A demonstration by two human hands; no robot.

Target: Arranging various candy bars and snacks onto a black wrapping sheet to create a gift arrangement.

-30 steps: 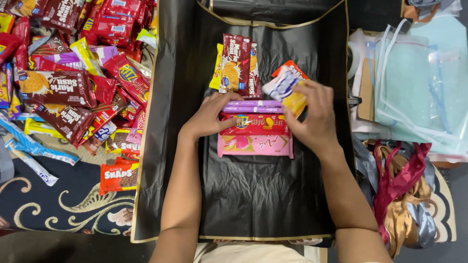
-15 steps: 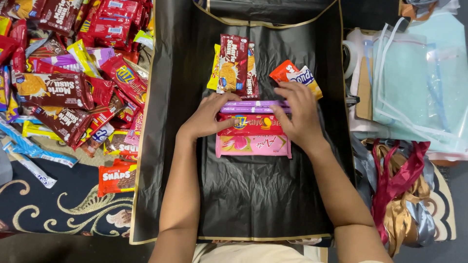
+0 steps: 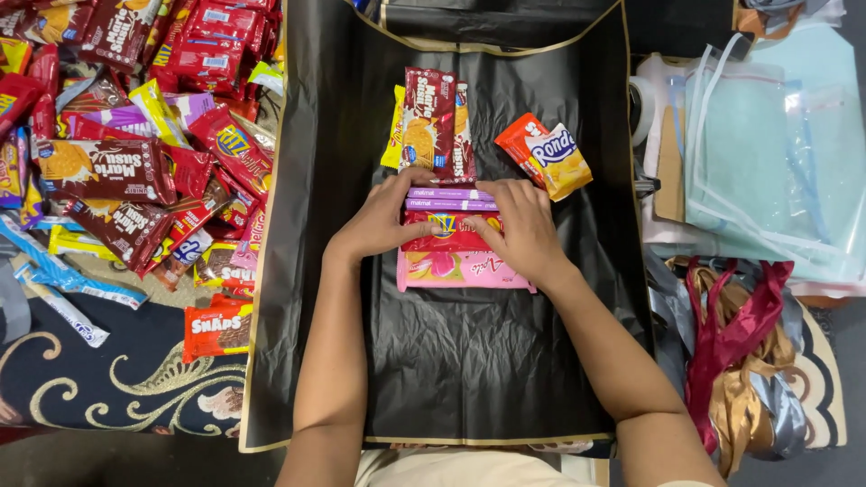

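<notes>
Two hands down flat, fingers spread, nothing gripped. Left hand (image 3: 383, 221) presses the left end of the red cracker pack (image 3: 446, 231), right hand (image 3: 521, 230) the right end, squaring it between the purple packs (image 3: 448, 198) above and the pink wafer pack (image 3: 456, 269) below. Row sits mid black liner (image 3: 469, 379); orange snack bag (image 3: 546, 155) apart, upper right.
</notes>
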